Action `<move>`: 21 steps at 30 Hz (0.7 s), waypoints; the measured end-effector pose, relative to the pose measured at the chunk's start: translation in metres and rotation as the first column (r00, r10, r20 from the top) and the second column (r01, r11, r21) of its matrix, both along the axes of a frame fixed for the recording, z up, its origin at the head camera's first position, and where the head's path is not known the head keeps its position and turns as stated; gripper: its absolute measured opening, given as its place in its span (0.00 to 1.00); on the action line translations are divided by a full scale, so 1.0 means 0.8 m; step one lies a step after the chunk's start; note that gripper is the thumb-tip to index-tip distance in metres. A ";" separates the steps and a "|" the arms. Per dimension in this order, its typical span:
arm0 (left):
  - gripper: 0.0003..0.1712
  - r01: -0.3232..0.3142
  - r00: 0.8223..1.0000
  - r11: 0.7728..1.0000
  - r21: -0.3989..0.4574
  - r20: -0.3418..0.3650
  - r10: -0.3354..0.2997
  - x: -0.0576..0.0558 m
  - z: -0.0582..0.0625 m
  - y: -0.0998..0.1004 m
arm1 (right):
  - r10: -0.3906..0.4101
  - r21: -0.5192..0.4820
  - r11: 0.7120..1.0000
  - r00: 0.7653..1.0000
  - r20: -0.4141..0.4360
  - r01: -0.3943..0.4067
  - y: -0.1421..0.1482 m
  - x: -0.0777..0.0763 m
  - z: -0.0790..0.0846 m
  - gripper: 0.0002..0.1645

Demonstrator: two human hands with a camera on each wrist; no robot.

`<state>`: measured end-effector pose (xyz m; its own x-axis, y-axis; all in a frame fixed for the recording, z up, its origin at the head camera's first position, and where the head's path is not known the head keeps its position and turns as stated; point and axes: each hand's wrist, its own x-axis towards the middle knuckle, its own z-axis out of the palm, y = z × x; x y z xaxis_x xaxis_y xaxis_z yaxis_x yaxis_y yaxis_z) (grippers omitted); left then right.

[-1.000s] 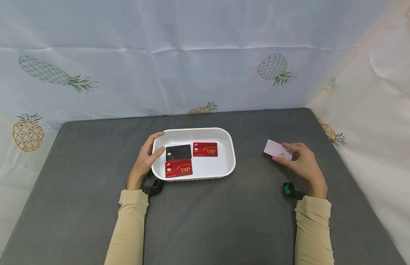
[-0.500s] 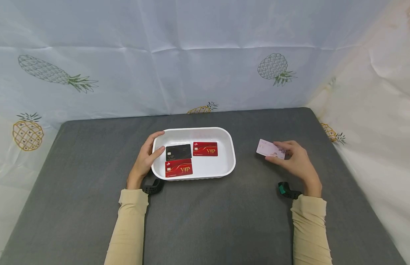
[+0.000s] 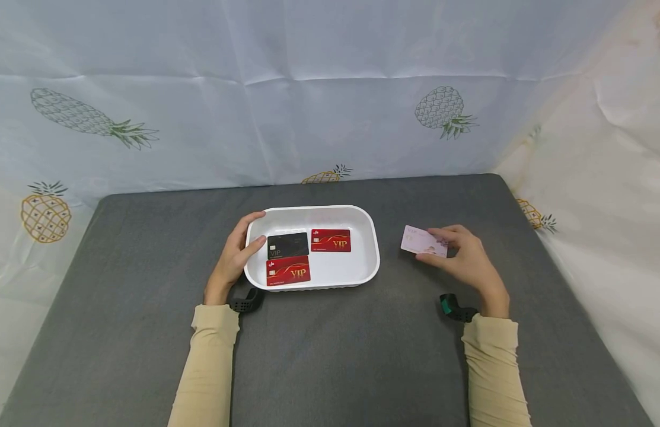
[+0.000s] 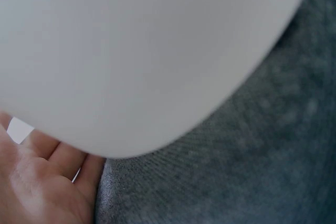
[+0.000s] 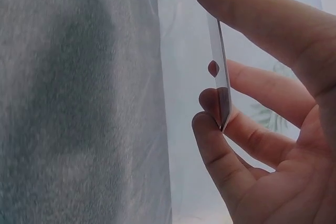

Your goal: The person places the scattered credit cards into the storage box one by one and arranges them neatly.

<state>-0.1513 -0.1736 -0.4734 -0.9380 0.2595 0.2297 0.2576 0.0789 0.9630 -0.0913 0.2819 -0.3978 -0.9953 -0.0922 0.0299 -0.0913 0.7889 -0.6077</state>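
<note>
Between thumb and fingers my right hand (image 3: 465, 258) pinches a pale pink VIP card (image 3: 421, 239), held over the table right of a white plastic tray (image 3: 337, 273). The right wrist view shows this card edge-on (image 5: 220, 61), thumb on one edge and fingertips at the other. My left hand (image 3: 232, 254) grips the tray's left end, thumb over the rim and fingers along the outside. Inside the tray lie a black VIP card (image 3: 295, 245), a red VIP card (image 3: 330, 240) beside it and another red VIP card (image 3: 287, 271) just below the black one.
A grey cloth covers the table (image 3: 351, 350). White curtains (image 3: 287, 124) with pineapple prints hang behind and at the sides. Each wrist wears a black band, the left band (image 3: 246, 301) close to the tray's front corner.
My right hand has moved left toward the tray, carrying the pink card. The left hand, the tray and the cards in it have stayed in place.
</note>
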 end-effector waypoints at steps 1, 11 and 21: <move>0.31 -0.001 1.000 1.000 0.004 0.003 0.001 0.000 0.000 0.000 | 0.005 -0.002 1.000 1.000 0.000 -0.005 -0.002 0.000 0.001 0.38; 0.31 -0.006 1.000 1.000 -0.012 0.010 0.006 0.000 0.000 -0.001 | 0.052 -0.030 0.998 0.999 -0.006 -0.052 -0.020 -0.004 0.005 0.38; 0.31 0.001 1.000 1.000 -0.004 0.011 -0.001 0.000 0.002 0.000 | 0.092 -0.056 0.994 0.996 -0.024 -0.093 -0.035 -0.008 0.004 0.37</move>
<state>-0.1510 -0.1736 -0.4721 -0.9403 0.2616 0.2180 0.2468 0.0827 0.9655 -0.0974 0.2541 -0.3944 -0.9817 -0.1813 0.0584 -0.1754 0.7408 -0.6484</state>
